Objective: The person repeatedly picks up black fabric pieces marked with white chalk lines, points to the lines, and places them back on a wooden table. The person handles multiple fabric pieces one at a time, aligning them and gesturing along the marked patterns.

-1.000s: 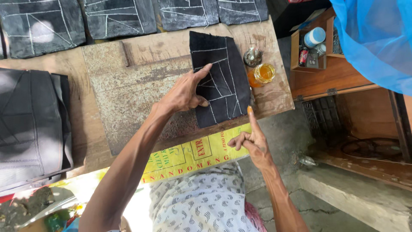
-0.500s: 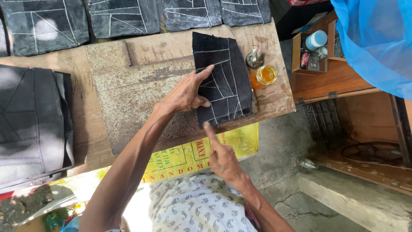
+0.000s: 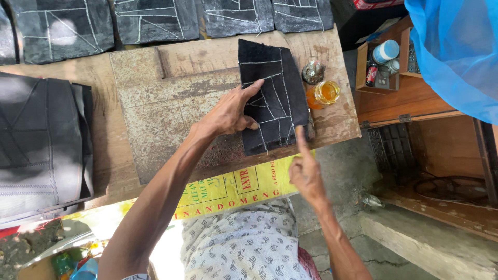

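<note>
The left hand point(image 3: 228, 111) lies flat, pinning the black chalk-lined leather piece point(image 3: 275, 96) to the worn wooden tabletop point(image 3: 171, 103) (keeping it steady), while the right hand point(image 3: 306, 173), at its 6 o'clock, holds nothing and points a forefinger.

The person is wearing a white garment point(image 3: 244, 243) patterned with small dark curved marks; both arms are showing bare, the left hand point(image 3: 228, 111) and right hand point(image 3: 307, 173) ungloved.

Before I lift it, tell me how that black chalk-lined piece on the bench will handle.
The black piece probably flops: it lies thin and flat under the left hand. Likely light for its size. Its matte, rough-looking face suggests it won't slip. The right hand points at its lower edge.
</note>
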